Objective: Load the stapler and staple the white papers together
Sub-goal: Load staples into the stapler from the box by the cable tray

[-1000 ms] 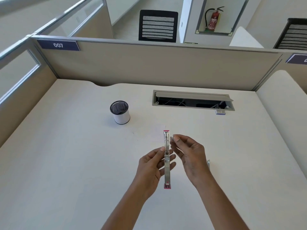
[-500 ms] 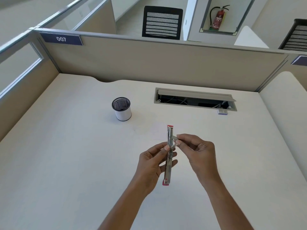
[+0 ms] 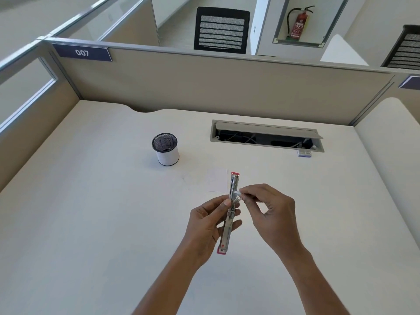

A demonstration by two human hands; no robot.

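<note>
The left hand (image 3: 208,226) grips the opened stapler (image 3: 225,236) above the surface (image 3: 91,223). The right hand (image 3: 270,214), as half a second ago, pinches a staple strip (image 3: 238,193) at its channel. Beyond lie the white papers (image 3: 217,183), a mesh cup (image 3: 167,155) and a cable tray (image 3: 266,129) holding wires.

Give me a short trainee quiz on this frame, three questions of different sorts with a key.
1. True or false: the stapler is folded shut.
2. What does the right hand pinch? A: a small pale strip. B: a pen. C: a paper clip.
3. Fill in: on the desk, left of the white papers, stands a ___.

Key
1. False: it is swung open flat, held in the left hand.
2. A, probably staples, held at the stapler's channel.
3. mesh cup
</note>
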